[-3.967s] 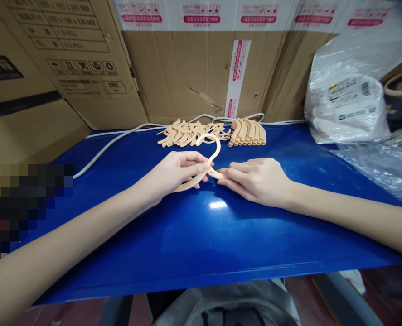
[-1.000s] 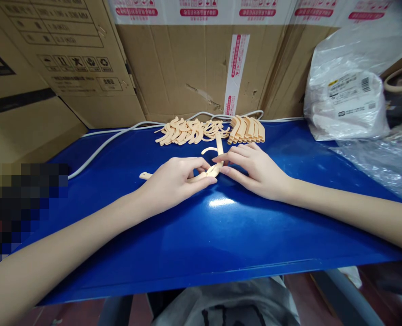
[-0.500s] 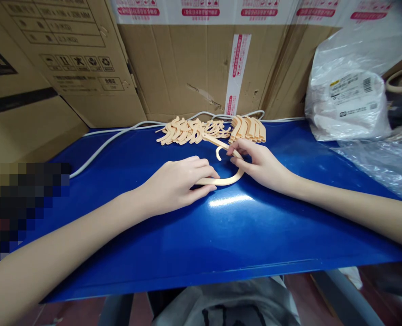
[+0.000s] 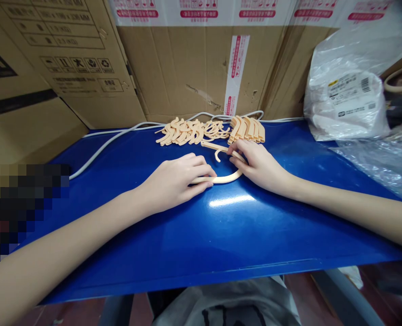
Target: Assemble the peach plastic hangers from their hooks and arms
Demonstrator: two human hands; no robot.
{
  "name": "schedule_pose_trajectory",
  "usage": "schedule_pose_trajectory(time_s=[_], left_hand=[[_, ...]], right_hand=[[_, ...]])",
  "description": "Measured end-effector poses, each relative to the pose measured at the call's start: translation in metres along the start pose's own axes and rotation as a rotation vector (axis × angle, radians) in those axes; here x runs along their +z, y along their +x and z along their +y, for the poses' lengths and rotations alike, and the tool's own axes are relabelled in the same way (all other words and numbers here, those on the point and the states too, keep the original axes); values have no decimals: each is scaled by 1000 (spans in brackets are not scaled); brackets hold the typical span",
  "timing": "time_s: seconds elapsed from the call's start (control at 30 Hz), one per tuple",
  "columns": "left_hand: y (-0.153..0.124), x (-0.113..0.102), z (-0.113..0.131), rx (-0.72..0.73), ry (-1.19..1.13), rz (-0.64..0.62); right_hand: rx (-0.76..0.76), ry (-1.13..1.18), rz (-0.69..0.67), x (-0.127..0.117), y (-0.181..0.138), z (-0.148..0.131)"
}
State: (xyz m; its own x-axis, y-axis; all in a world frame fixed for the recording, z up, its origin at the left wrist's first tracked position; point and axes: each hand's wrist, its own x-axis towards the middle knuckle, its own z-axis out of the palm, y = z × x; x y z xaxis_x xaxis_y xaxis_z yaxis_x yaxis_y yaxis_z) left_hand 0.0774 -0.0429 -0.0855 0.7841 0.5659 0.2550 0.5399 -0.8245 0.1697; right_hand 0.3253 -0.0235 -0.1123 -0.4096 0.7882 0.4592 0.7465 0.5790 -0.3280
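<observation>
A curved peach plastic hanger piece (image 4: 223, 178) lies on the blue table top (image 4: 201, 235) between my two hands. My left hand (image 4: 176, 179) pinches its left end with fingers closed. My right hand (image 4: 257, 165) grips the right end, where a small hook part (image 4: 217, 154) and a straight arm stick out towards the back. Behind them lies a loose heap of the same peach parts (image 4: 190, 131), and to its right a neat row of stacked curved parts (image 4: 247, 129).
Cardboard boxes (image 4: 194, 68) wall in the back and left of the table. A white cable (image 4: 112, 140) runs along the back edge. A white plastic bag (image 4: 345, 102) and clear bubble wrap (image 4: 384, 163) lie at the right. A pixelated patch covers the left edge.
The hanger piece has been turned and laid flatter on the table. My right hand has slid right and back to the hooked end, while my left hand keeps the other end.
</observation>
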Motion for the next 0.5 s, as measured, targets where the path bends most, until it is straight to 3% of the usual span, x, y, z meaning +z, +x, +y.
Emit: schedule_pose_trajectory(time_s=[0.3, 0.43, 0.5], left_hand=[[4, 3, -4, -67, 25, 48], [8, -2, -33, -266, 210, 175], [8, -3, -53, -389, 269, 199]], right_hand=[[16, 36, -14, -1, 0, -2], [-3, 18, 12, -1, -1, -5], [-81, -20, 37, -3, -2, -9]])
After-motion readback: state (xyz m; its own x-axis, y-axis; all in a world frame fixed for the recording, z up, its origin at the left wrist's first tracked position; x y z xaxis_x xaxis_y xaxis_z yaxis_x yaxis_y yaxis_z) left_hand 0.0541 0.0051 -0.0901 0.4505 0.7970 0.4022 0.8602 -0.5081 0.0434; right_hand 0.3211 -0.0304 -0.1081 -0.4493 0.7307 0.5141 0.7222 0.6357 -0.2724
